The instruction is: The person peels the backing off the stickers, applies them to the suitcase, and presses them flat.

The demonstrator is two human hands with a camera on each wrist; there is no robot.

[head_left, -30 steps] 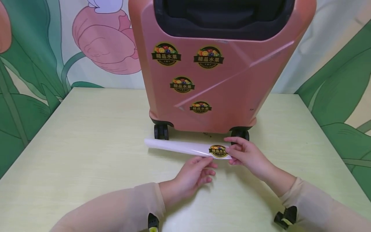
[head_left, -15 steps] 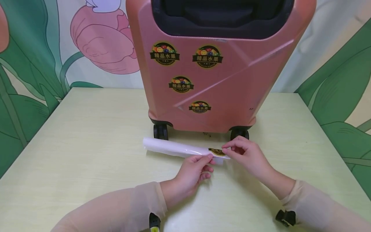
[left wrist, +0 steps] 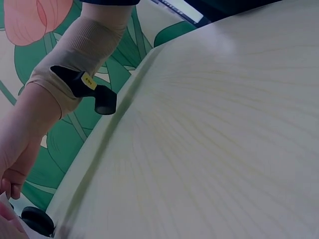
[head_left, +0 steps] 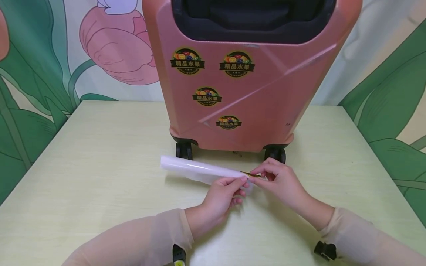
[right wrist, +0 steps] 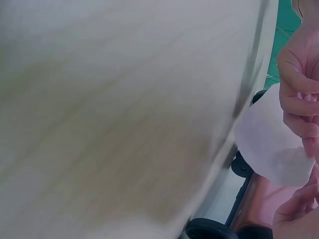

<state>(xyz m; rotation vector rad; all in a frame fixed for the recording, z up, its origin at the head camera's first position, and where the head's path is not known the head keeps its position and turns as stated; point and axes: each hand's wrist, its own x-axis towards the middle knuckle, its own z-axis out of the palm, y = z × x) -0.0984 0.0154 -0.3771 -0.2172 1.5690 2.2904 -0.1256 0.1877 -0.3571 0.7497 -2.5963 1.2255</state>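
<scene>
Two digits of the right hand [head_left: 284,183], thumb and forefinger, pinch the right end of a dark sticker [head_left: 247,173], seen almost edge-on in front of the suitcase [head_left: 259,123]; whether any of it is free of its backing cannot be told. Just beside them, a little nearer the person, the left hand [head_left: 217,201] grips the white sheet [head_left: 199,169] at its edge, thumb on top. That sheet, rolled lengthwise, lies across the suitcase's front rather than toward it — its long axis runs left to right, the right end slightly farther from the suitcase. The sticker sits at this right end, so the right hand is the nearer one and the rest of the roll stretches away leftward, as far as the suitcase's left wheel [head_left: 184,150]. Four matching stickers [head_left: 237,65] mark the suitcase's face, above and beyond both hands. Beneath the suitcase spreads the pale table [head_left: 100,177]; behind it hangs a painted backdrop [head_left: 116,48].
</scene>
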